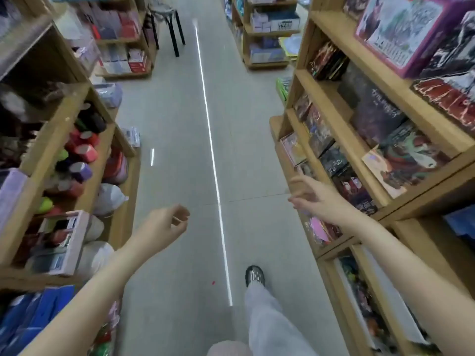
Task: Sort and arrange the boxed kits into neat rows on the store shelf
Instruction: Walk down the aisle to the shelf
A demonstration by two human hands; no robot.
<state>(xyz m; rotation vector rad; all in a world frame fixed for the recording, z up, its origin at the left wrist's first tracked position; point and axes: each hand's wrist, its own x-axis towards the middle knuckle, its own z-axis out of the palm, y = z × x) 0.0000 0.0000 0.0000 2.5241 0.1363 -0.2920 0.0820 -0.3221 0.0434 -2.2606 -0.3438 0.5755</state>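
Note:
Boxed kits (318, 129) stand and lie in uneven rows on the wooden shelf unit (331, 116) at my right, dark and red boxes on several tiers. A large flat box (401, 163) juts over a shelf edge at the right. My right hand (312, 197) is held out beside the lower tier with fingers spread and holds nothing. My left hand (164, 224) hangs over the aisle floor, its fingers loosely curled and empty.
A grey floor aisle (231, 140) with a bright light streak runs ahead. Another wooden shelf unit (64, 140) with coloured rolls and packets lines the left. A black stool (167, 21) stands far ahead. My leg and shoe (254, 276) are on the floor below.

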